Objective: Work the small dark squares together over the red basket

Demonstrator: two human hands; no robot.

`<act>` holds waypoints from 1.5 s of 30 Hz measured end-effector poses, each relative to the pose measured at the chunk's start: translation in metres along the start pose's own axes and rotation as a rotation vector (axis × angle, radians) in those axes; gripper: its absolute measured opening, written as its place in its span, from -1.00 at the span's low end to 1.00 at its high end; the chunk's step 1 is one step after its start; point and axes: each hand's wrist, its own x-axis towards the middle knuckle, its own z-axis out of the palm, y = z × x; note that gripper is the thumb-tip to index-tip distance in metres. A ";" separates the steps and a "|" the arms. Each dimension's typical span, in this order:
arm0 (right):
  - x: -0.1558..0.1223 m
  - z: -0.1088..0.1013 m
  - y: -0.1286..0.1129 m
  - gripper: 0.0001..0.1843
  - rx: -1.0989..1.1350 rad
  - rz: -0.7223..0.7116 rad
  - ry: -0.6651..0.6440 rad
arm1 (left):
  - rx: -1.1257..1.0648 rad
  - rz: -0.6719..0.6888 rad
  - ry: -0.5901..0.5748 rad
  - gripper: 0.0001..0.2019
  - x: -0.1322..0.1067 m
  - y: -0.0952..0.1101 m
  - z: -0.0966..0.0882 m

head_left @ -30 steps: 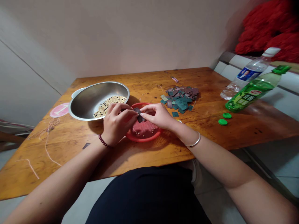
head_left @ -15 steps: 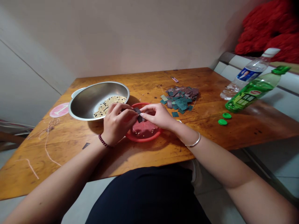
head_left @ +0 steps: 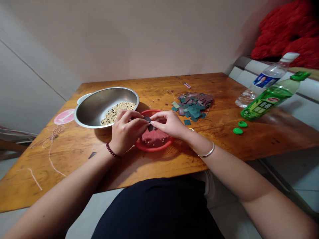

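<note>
My left hand (head_left: 127, 131) and my right hand (head_left: 169, 123) meet above a red plastic basket (head_left: 152, 148). Between their fingertips they pinch a small dark fabric piece (head_left: 151, 127); whether anything is inside it I cannot tell. A few pale beads (head_left: 154, 144) lie in the bottom of the basket. Behind my left hand a tilted steel bowl (head_left: 93, 111) holds many cream and black beads (head_left: 117, 112). To the right of the basket is a heap of green and brown fabric squares (head_left: 195, 104).
A clear bottle (head_left: 265, 79) and a green drink bottle (head_left: 271, 98) stand at the right, near two green caps (head_left: 238, 131). Loose pink string (head_left: 51, 156) and a round pink card (head_left: 64, 117) lie left. A small cutter (head_left: 186, 85) rests toward the wall.
Both hands stay over the basket with the dark piece between the fingertips. The whole view has shifted very slightly; otherwise little differs.
</note>
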 end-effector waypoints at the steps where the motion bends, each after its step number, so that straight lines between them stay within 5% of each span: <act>1: 0.000 0.000 0.000 -0.80 -0.006 0.000 0.004 | -0.003 -0.001 -0.003 -0.94 0.000 0.000 0.000; 45: 0.001 0.001 0.002 -0.78 -0.008 -0.002 0.015 | 0.046 -0.018 0.026 -0.95 -0.001 0.000 0.000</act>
